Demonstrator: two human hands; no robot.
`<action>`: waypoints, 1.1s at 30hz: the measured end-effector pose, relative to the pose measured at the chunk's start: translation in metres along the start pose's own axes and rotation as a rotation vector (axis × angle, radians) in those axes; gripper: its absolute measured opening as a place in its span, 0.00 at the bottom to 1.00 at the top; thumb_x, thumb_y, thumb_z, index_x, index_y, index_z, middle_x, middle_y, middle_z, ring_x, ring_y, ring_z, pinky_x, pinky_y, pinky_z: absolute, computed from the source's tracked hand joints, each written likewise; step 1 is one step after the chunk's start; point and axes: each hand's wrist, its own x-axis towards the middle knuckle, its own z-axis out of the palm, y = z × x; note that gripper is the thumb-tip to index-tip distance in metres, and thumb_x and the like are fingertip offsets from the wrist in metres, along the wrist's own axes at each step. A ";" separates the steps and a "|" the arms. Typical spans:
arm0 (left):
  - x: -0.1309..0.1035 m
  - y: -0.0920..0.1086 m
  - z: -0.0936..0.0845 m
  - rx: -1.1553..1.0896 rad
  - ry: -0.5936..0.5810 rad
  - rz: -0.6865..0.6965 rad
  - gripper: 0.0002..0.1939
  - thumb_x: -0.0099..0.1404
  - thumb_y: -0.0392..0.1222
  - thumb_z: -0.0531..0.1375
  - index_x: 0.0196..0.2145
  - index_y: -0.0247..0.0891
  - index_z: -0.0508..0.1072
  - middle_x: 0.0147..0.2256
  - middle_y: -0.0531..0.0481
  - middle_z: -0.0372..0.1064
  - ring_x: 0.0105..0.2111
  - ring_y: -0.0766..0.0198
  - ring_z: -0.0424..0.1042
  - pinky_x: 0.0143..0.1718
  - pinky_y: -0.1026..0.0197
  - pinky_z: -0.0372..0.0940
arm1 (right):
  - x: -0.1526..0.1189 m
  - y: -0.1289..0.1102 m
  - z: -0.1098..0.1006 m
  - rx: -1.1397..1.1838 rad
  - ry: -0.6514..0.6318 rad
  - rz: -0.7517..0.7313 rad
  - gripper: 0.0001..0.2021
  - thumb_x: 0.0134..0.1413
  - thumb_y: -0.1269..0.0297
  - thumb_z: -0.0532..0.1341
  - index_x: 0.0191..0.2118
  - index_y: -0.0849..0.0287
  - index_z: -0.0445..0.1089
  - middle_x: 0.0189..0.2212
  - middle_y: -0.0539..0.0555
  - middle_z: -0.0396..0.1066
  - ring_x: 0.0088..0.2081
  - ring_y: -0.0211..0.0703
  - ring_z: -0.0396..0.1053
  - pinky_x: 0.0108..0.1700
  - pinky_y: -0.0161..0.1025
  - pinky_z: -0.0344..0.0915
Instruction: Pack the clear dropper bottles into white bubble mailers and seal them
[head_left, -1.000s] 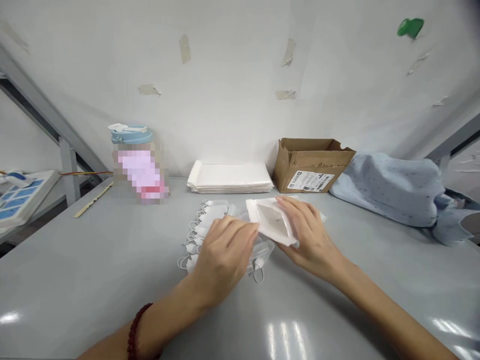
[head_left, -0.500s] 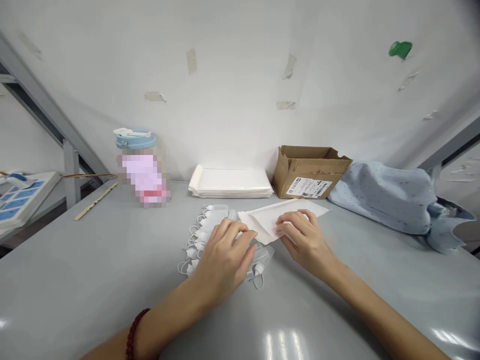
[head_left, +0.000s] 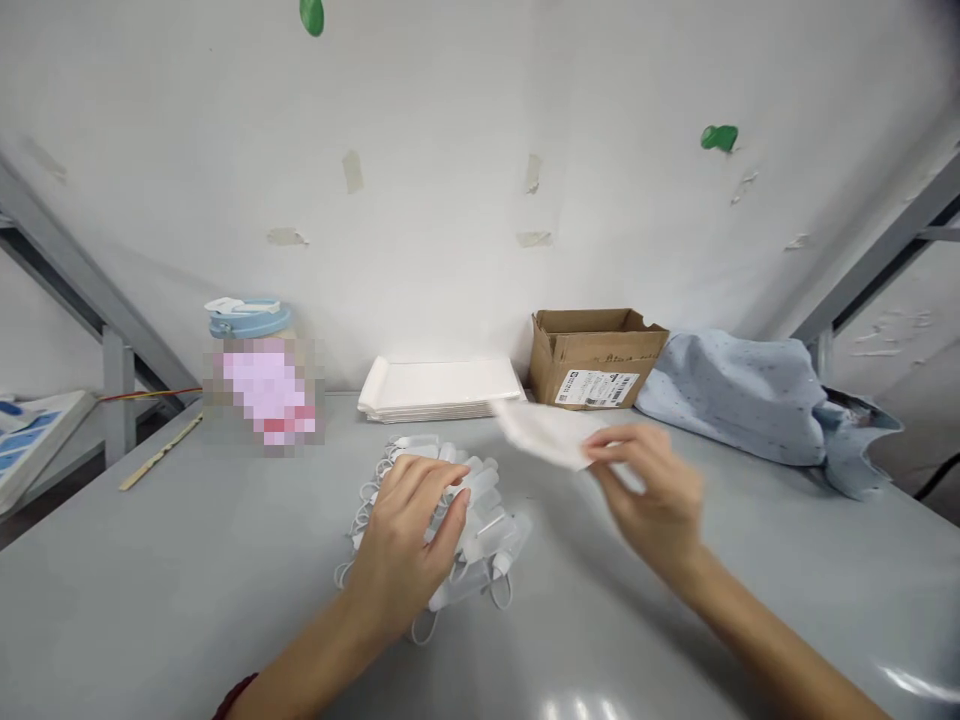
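Observation:
My right hand [head_left: 651, 492] pinches a white envelope [head_left: 541, 432] by its near right end and holds it above the table; the envelope is blurred by motion. Over a cluster of small clear squeeze bottles [head_left: 491, 535] hovers my left hand [head_left: 412, 525], thumb and fingers curved apart with nothing visible between them. The bottles have white caps with looped straps and lie in rows on the table. Part of the cluster is hidden behind my left hand.
A stack of white envelopes [head_left: 442, 388] lies by the wall, beside an open cardboard box [head_left: 596, 360]. Light blue cloth [head_left: 731, 400] is heaped at the right. At the left stand a blue-lidded container [head_left: 251, 322], partly pixelated, and a thin strip [head_left: 161, 452] on the grey table [head_left: 247, 560].
My right hand has lifted the envelope off the table and away from the bottles. My left hand has drawn back slightly, uncovering more bottles. The view has shifted a little.

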 end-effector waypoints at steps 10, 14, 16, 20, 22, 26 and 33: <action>0.000 0.000 0.002 0.029 -0.019 -0.067 0.21 0.65 0.33 0.55 0.55 0.42 0.60 0.50 0.42 0.60 0.50 0.56 0.63 0.47 0.53 0.64 | -0.005 -0.027 -0.001 0.253 -0.144 -0.001 0.11 0.52 0.82 0.57 0.32 0.57 0.67 0.28 0.51 0.73 0.29 0.41 0.72 0.38 0.45 0.62; 0.000 0.001 -0.002 -0.054 0.021 0.133 0.13 0.64 0.26 0.52 0.41 0.40 0.68 0.43 0.45 0.65 0.42 0.59 0.65 0.42 0.55 0.64 | -0.007 -0.030 -0.001 0.274 -0.223 -0.049 0.11 0.52 0.82 0.56 0.32 0.58 0.66 0.29 0.52 0.74 0.32 0.42 0.74 0.45 0.48 0.62; -0.001 0.003 -0.004 -0.082 0.022 0.172 0.12 0.63 0.25 0.53 0.39 0.38 0.68 0.40 0.45 0.67 0.40 0.59 0.65 0.40 0.55 0.64 | -0.008 -0.032 0.001 0.254 -0.255 -0.060 0.10 0.52 0.80 0.56 0.36 0.58 0.66 0.34 0.56 0.76 0.38 0.45 0.75 0.46 0.48 0.63; 0.000 0.006 -0.005 -0.144 0.001 0.274 0.13 0.62 0.22 0.53 0.40 0.35 0.68 0.38 0.44 0.71 0.40 0.59 0.67 0.42 0.55 0.64 | -0.011 -0.035 0.005 0.261 -0.387 -0.267 0.17 0.51 0.82 0.52 0.45 0.61 0.66 0.41 0.58 0.77 0.44 0.43 0.74 0.51 0.45 0.61; 0.001 0.006 -0.006 -0.191 -0.015 0.301 0.14 0.61 0.21 0.53 0.40 0.35 0.68 0.37 0.45 0.72 0.39 0.60 0.68 0.41 0.56 0.64 | -0.012 -0.035 0.007 0.290 -0.375 -0.291 0.18 0.50 0.83 0.51 0.45 0.61 0.67 0.39 0.56 0.78 0.43 0.41 0.75 0.51 0.44 0.62; 0.004 0.005 -0.008 -0.309 -0.054 0.205 0.11 0.63 0.25 0.56 0.39 0.37 0.70 0.34 0.48 0.73 0.36 0.62 0.69 0.39 0.58 0.65 | -0.013 -0.033 0.005 0.340 -0.387 -0.220 0.15 0.51 0.76 0.54 0.45 0.60 0.68 0.39 0.58 0.78 0.42 0.43 0.75 0.50 0.47 0.64; 0.006 0.008 -0.010 -0.356 -0.158 0.002 0.05 0.65 0.31 0.58 0.32 0.38 0.70 0.29 0.53 0.70 0.32 0.66 0.68 0.33 0.63 0.65 | -0.010 -0.042 0.001 0.329 -0.298 -0.189 0.09 0.52 0.77 0.56 0.38 0.61 0.69 0.31 0.57 0.78 0.35 0.43 0.76 0.46 0.48 0.66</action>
